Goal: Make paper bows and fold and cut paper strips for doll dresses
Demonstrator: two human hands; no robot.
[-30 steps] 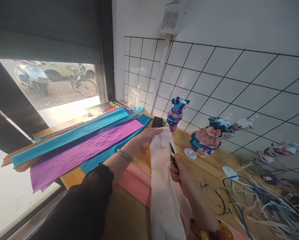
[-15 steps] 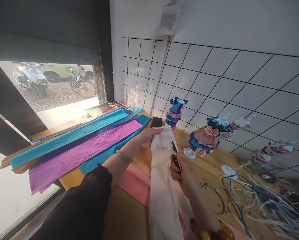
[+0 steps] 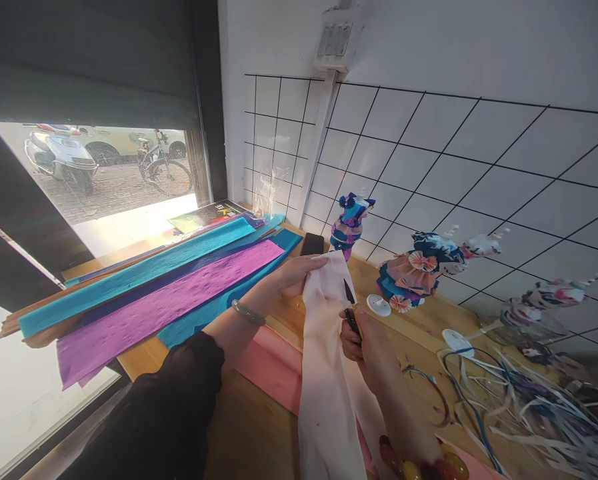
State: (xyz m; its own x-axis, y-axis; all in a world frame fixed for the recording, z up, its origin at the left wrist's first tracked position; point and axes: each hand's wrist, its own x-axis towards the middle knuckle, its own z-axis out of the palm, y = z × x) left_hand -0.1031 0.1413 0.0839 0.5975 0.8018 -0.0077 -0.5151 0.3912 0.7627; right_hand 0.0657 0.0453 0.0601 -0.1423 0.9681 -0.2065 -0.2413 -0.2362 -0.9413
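Observation:
A long strip of pale pink crepe paper (image 3: 323,373) runs from the table's near edge up to my left hand (image 3: 296,275), which pinches its far end. My right hand (image 3: 361,337) is closed around small scissors (image 3: 349,303); their dark blades point up and sit against the strip's right edge. A green bangle is on my left wrist, a beaded bracelet on my right.
Turquoise (image 3: 133,275) and purple (image 3: 169,303) crepe sheets lie at the left on the wooden table (image 3: 253,427), a brighter pink sheet (image 3: 271,367) under the strip. Paper dolls (image 3: 419,270) stand by the grid wall. Cut ribbon strips (image 3: 523,407) pile at the right. A black phone (image 3: 312,244) lies behind.
The scissors have crept a little up along the strip's edge; both hands otherwise hold their places. The view has shifted slightly.

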